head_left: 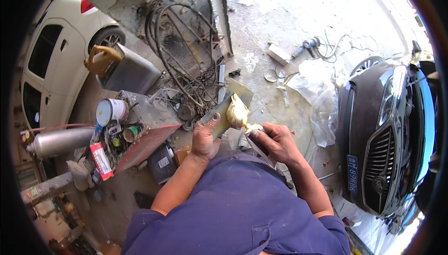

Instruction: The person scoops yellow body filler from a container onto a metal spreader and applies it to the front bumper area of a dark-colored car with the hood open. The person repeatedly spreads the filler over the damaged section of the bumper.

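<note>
Left hand point(206, 139) has its grip closed on a flat greenish board point(244, 90), thumb up on the face. Cream-yellow lump of paste point(237, 111) sits right on that board, roughly 2 o'clock from the left hand. Right hand point(279, 144), about 4 o'clock from the lump, has thumb and fingers pinched shut on a dark flat tool point(259, 147), mostly hidden so can't tell its shape. There's a paler dab point(253, 127) by the thumb. 2 cars: white one point(58, 54) at 10 o'clock, dark one point(371, 134) at 3. Hoses point(161, 26) coil at 11.
</note>
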Demonstrator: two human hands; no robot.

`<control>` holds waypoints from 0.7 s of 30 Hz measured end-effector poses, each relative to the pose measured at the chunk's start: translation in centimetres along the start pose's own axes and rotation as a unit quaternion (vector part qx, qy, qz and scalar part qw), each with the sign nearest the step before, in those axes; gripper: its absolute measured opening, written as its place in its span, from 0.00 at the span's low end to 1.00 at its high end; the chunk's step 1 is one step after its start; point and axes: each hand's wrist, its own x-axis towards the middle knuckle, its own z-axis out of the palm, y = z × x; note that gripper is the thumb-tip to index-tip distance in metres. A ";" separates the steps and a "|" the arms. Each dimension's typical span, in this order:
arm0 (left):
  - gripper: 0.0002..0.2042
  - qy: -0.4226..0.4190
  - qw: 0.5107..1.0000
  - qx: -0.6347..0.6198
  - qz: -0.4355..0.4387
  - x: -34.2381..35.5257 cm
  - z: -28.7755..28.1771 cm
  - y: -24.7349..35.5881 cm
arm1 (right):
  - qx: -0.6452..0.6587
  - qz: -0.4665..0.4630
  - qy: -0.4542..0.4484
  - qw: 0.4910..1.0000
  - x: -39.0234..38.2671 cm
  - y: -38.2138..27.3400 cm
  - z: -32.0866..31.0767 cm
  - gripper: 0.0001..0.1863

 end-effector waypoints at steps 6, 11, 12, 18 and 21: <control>0.21 -0.050 0.998 0.023 0.000 0.9 0.7 0.8 | 0.047 -0.018 0.074 0.996 -1.0 -1.3 1.4 0.17; 0.20 -0.077 0.996 0.036 -0.001 0.7 1.0 2.0 | 0.030 -0.004 0.088 0.996 -1.4 -1.8 2.3 0.16; 0.20 -0.078 0.996 0.035 -0.004 0.7 0.9 2.1 | 0.025 0.000 0.088 0.996 -1.4 -1.7 2.6 0.16; 0.19 -0.081 0.996 0.024 -0.016 0.9 -0.2 2.7 | 0.216 0.040 0.145 0.965 -1.6 -3.1 5.3 0.16; 0.19 -0.092 0.995 0.017 -0.017 0.9 -0.2 2.9 | 0.245 0.064 0.131 0.958 -2.2 -2.6 5.2 0.16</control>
